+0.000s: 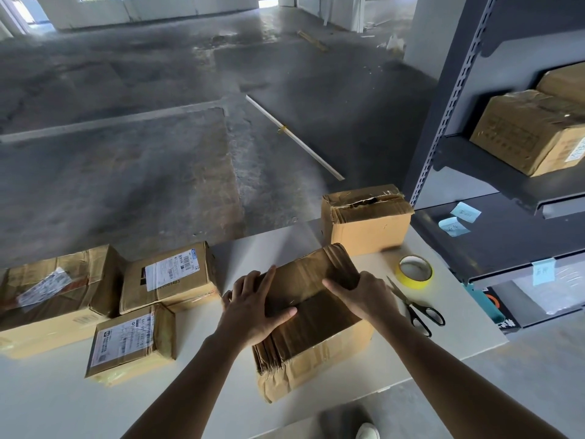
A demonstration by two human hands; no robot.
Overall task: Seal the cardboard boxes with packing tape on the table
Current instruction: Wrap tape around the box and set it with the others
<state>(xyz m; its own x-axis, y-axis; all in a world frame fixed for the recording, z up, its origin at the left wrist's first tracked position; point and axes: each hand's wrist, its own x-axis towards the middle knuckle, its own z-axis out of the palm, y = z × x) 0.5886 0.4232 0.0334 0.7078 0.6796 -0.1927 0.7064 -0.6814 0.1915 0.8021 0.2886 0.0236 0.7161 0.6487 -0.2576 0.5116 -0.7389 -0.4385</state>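
Observation:
A worn brown cardboard box (311, 331) lies on the white table (221, 400) in front of me. My left hand (256, 304) presses flat on its top flaps, fingers spread. My right hand (364, 296) rests on the box's right side, with its fingers over the flap edge. A yellow roll of packing tape (414, 271) lies flat to the right of the box. Black-handled scissors (416, 308) lie just below the roll. Another brown box (367, 218) with a torn top stands behind, at the table's far edge.
Three labelled cardboard boxes sit at the left: a large one (47, 299), a medium one (167, 277) and a small one (133, 342). A dark metal shelf rack (474, 128) with more boxes stands on the right. Concrete floor lies beyond the table.

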